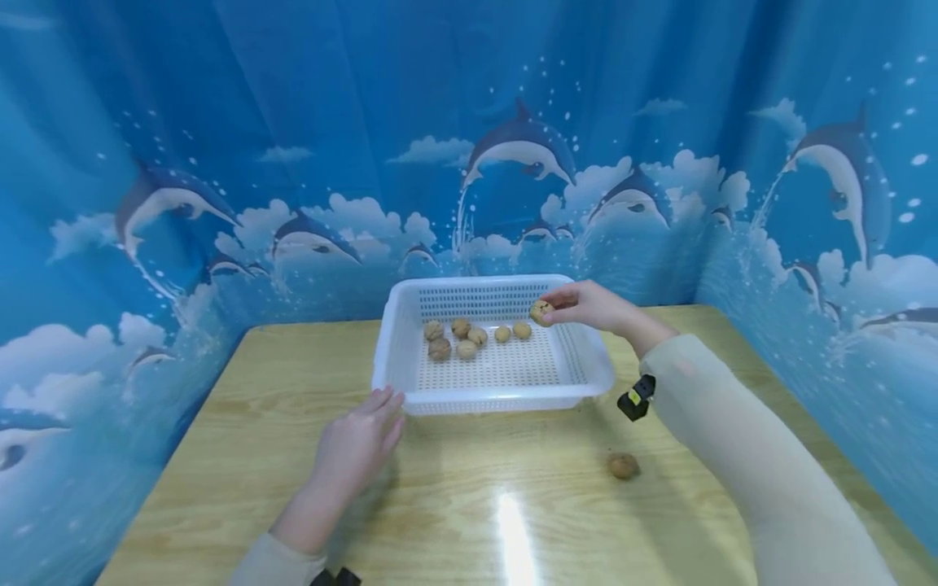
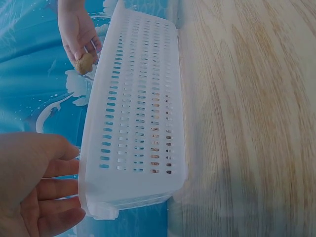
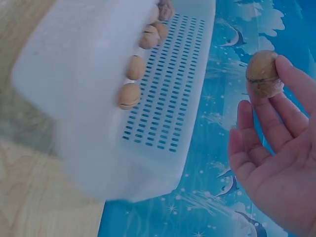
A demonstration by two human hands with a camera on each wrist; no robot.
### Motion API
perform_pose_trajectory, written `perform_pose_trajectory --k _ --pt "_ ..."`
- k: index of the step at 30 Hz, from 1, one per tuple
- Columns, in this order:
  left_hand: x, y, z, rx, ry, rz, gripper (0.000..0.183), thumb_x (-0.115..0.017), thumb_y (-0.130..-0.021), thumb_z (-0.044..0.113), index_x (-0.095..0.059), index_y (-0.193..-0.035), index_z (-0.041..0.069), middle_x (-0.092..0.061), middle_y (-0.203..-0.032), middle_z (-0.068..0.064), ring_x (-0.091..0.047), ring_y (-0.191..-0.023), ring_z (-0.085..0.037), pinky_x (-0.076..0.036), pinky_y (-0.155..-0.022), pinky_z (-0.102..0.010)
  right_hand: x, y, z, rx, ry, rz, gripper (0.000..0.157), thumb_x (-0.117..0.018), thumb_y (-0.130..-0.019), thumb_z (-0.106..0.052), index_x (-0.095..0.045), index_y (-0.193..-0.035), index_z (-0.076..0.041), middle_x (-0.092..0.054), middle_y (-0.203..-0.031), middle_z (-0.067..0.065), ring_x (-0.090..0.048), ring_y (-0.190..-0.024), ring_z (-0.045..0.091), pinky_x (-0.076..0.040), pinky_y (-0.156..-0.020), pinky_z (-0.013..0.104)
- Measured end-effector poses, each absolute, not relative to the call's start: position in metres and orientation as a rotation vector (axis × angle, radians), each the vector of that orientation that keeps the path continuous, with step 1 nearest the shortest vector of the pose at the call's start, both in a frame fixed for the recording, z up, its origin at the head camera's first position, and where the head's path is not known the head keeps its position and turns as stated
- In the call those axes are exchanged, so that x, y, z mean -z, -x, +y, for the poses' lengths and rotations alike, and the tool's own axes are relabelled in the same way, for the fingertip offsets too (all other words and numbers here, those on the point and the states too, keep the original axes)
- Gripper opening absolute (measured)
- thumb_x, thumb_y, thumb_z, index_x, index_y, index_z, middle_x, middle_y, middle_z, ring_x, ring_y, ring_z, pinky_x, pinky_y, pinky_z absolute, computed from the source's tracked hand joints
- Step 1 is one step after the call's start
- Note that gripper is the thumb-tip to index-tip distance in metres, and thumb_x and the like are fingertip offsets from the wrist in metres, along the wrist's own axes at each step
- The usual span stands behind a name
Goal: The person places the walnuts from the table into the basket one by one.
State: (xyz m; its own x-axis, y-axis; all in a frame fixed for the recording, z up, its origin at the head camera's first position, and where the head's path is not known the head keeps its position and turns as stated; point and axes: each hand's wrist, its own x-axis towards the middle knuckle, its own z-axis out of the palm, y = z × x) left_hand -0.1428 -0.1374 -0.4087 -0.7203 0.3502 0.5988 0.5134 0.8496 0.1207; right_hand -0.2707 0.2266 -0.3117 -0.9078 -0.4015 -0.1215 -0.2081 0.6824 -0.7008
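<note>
A white perforated plastic basket [image 1: 506, 399] stands on the table with several walnuts [image 1: 466, 349] in it, most of them grouped on its left side. Above the basket's right part, my right hand [image 1: 586, 306] pinches a walnut [image 3: 264, 74] between thumb and fingertips. The same walnut appears in the left wrist view, beyond the basket's rim. My left hand [image 1: 357, 443] touches the basket's front left corner with its fingertips, fingers fairly straight. One more walnut [image 1: 623, 465] lies on the table, in front of the basket to the right.
The wooden table [image 1: 293, 382] has a light grain and a bright glare spot near the front. Blue curtains [image 1: 366, 122] printed with dolphins and clouds hang behind the table and on both sides.
</note>
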Motion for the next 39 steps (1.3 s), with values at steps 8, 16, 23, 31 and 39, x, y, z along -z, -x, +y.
perform_pose_trajectory --k 8,16,23,31,39 --pt "0.408 0.146 -0.139 0.359 0.621 -2.45 0.035 -0.076 -0.075 0.016 -0.069 -0.108 0.005 -0.065 -0.111 -0.015 -0.066 -0.091 -0.031 -0.057 -0.052 -0.041 0.3 0.304 0.206 1.123 0.573 2.521 0.052 -0.062 -0.09 -0.028 -0.047 -0.136 -0.009 -0.05 -0.134 0.012 -0.045 -0.124 0.028 -0.038 -0.103 0.048" --pt "0.41 0.147 -0.14 0.341 0.639 -2.441 0.035 -0.076 -0.075 0.016 -0.069 -0.108 0.004 -0.065 -0.112 -0.015 -0.066 -0.092 -0.032 -0.058 -0.053 -0.04 0.32 0.33 0.185 1.065 0.601 2.484 0.052 -0.063 -0.09 -0.024 -0.047 -0.136 -0.008 -0.047 -0.137 0.011 -0.041 -0.126 0.028 -0.038 -0.104 0.047" --pt "0.411 0.145 -0.143 0.34 0.65 -2.416 0.036 -0.078 -0.073 0.014 -0.069 -0.106 0.004 -0.066 -0.11 -0.015 -0.066 -0.091 -0.032 -0.057 -0.053 -0.041 0.342 0.344 0.164 0.845 0.618 2.476 0.044 -0.062 -0.091 -0.018 -0.051 -0.132 -0.009 -0.051 -0.132 0.008 -0.045 -0.123 0.026 -0.041 -0.101 0.042" --pt "0.41 0.144 -0.137 0.347 0.663 -2.396 0.036 -0.079 -0.071 0.014 -0.069 -0.105 0.004 -0.066 -0.109 -0.015 -0.066 -0.092 -0.031 -0.058 -0.054 -0.041 0.366 0.351 0.162 0.648 0.524 2.52 0.038 -0.064 -0.089 -0.016 -0.057 -0.126 -0.012 -0.054 -0.127 0.006 -0.048 -0.119 0.024 -0.043 -0.099 0.04" --pt "0.411 0.144 -0.138 0.337 0.66 -2.39 0.036 -0.078 -0.072 0.014 -0.069 -0.105 0.004 -0.066 -0.11 -0.015 -0.066 -0.093 -0.032 -0.058 -0.057 -0.043 0.385 0.355 0.158 0.594 0.574 2.508 0.039 -0.065 -0.087 -0.01 -0.057 -0.126 -0.006 -0.055 -0.125 0.009 -0.049 -0.118 0.024 -0.045 -0.097 0.037"
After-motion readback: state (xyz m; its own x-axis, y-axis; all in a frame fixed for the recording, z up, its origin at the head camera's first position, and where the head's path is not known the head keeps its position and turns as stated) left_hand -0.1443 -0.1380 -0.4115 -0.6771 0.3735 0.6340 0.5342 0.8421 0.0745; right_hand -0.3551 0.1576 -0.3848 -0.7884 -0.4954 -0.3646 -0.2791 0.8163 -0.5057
